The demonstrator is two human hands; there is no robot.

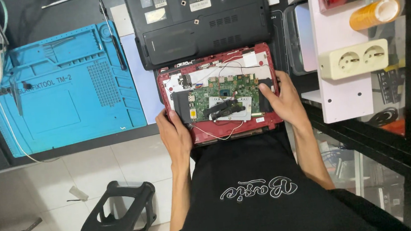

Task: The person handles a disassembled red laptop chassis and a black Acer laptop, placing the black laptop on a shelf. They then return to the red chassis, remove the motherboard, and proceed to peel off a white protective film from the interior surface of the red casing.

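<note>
Gripped opened red laptop base (219,97) at both side edges, near desk edge: left hand (175,135) and right hand (283,101) closed on casing. Likely light, stiff; exposed green board (221,92) fragile, best avoided.

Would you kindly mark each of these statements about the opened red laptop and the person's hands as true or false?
1. Both hands grip the red laptop shell at its sides. True: the left hand is on its left edge, the right hand on its right.
2. The green circuit board is exposed inside the shell. True.
3. The blue work mat lies under the red shell. False: it lies apart, to the left.
4. A black laptop lies beyond the red shell. True.
5. The right hand holds the orange tape roll. False: the roll sits on the white shelf.
</note>
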